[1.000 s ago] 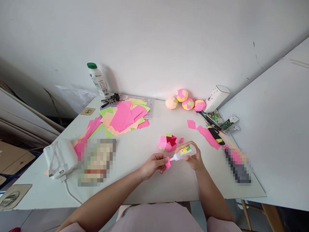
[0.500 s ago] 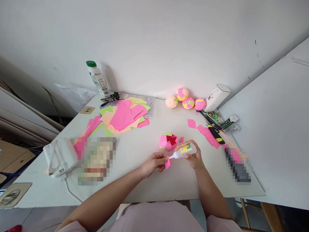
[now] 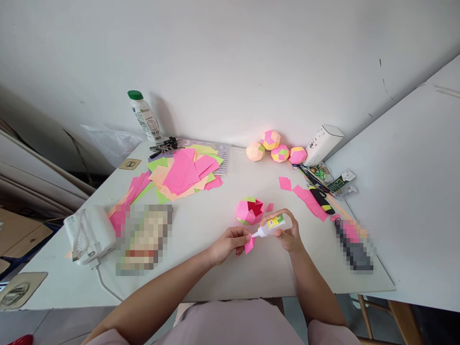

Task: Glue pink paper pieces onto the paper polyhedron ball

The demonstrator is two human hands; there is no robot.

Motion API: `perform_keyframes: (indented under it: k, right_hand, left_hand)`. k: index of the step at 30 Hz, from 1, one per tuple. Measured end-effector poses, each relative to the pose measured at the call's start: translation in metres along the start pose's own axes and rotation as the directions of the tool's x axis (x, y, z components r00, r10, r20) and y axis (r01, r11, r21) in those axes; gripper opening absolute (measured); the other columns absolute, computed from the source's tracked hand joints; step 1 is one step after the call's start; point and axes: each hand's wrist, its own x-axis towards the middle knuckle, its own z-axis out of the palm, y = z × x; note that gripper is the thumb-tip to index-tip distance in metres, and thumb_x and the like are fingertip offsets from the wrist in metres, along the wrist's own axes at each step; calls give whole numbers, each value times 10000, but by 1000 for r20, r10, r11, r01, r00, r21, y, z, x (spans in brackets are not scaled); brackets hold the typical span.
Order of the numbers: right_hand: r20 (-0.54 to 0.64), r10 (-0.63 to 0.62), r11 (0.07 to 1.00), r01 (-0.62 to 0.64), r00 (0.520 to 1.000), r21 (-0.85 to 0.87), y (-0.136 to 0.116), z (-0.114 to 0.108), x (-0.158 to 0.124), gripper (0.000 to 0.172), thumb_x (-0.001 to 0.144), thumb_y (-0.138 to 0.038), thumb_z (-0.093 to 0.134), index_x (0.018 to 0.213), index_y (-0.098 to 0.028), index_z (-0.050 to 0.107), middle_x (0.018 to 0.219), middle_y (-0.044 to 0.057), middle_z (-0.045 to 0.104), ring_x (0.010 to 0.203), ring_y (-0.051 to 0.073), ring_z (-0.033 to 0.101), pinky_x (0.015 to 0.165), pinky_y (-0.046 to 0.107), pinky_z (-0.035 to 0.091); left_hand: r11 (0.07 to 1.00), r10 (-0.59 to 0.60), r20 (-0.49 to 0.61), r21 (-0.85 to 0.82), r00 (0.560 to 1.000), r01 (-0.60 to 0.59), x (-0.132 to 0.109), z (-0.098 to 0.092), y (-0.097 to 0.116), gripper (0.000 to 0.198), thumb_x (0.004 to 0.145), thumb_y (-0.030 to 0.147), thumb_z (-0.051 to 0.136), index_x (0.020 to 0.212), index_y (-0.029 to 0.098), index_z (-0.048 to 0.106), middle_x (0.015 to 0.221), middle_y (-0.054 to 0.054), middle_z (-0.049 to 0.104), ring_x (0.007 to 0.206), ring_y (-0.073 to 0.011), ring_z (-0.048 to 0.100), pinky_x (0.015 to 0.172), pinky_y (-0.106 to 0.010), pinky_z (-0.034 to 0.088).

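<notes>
My left hand (image 3: 232, 243) pinches a small piece of pink paper (image 3: 249, 246) above the front part of the table. In my right hand (image 3: 289, 235) is a clear glue bottle (image 3: 279, 224) with a yellow label, tilted so that its white nozzle points left. The nozzle tip meets the upper edge of the paper, close to my left thumb. Just beyond both hands sits a pink and green paper ball (image 3: 247, 211), with a dark pink opening on its right side. A small pink scrap (image 3: 270, 207) lies beside it.
Loose coloured paper (image 3: 187, 172) is heaped at the back left, near a green-capped bottle (image 3: 145, 116). Several paper balls (image 3: 270, 140) rest against the wall. Pink pieces (image 3: 309, 203) and a black-and-yellow cutter (image 3: 321, 200) lie at right. A white power bank (image 3: 94, 232) stands at left.
Almost nothing differs. The pink paper in my left hand has shifted very slightly, and the bottle's nozzle stays at its edge.
</notes>
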Motion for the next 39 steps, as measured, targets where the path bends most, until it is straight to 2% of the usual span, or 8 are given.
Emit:
perform_keyframes:
  k: [14,24,28,39]
  right_hand:
    - [1,-25,1000,25,1000,6,0,0,0,378,728,-509,708,911,-224,540,783,62,707,749,232,668,594,340,501]
    - [-4,19,1000,-19,1000,-16,0,0,-1,441,691,-567,709,884,-218,522,762,69,702,727,233,663,562,332,495]
    - [-25,-4,1000,4,1000,-11,1,1,-1,410,715,-543,702,905,-225,527,782,67,703,757,230,659,600,345,496]
    - [52,26,1000,-27,998,14,-1,0,-3,432,681,-553,724,890,-222,541,772,70,704,732,241,667,596,354,507]
  left_hand:
    - [1000,7,-7,-6,1000,-7,0,0,0,333,707,429,715,645,144,555,521,34,500,440,-54,350,449,-221,295]
    - [1000,7,5,-13,1000,-7,0,-1,-1,337,706,430,715,649,143,549,524,37,494,443,-53,344,449,-219,295]
    - [1000,18,4,-16,1000,-18,0,-2,-1,329,708,420,716,648,142,551,531,37,486,445,-50,346,448,-214,296]
    - [998,17,-18,-55,1000,-18,1,-3,-3,314,718,405,715,665,143,551,530,39,490,442,-48,346,452,-214,298]
